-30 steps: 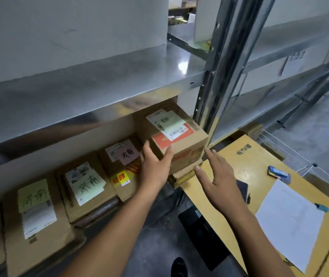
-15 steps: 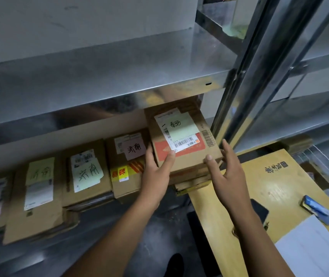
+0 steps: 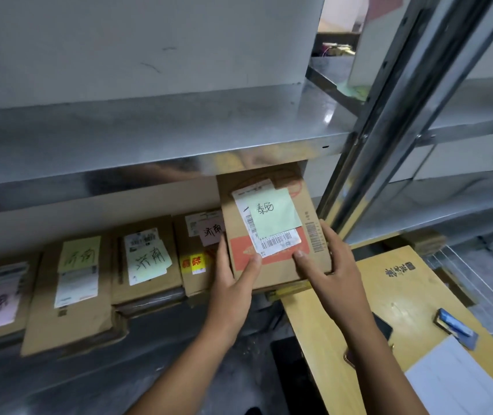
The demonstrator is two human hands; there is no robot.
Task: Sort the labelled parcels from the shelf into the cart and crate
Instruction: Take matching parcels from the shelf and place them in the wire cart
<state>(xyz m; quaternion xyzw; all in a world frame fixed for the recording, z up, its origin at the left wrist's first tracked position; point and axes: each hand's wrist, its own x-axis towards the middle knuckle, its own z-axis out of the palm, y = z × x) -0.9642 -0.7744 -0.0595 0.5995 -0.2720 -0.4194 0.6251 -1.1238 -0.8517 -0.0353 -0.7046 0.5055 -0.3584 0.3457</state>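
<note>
Green-noted cardboard parcel (image 3: 272, 232) — shelf's right end

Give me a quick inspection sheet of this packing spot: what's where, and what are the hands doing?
Surface: metal shelf, with parcels in a row on its lower level.
Job's things: end parcel at the row's right end, on top of flatter boxes; labelled parcels to its left.
Clutter: white sheet, blue object and dark phone on the yellow table.
Grippers: left hand grips the end parcel's left edge; right hand grips its right edge; both thumbs on top.
Cables: nothing seen.
Surroundings: wire mesh at right; grey floor below.
</note>
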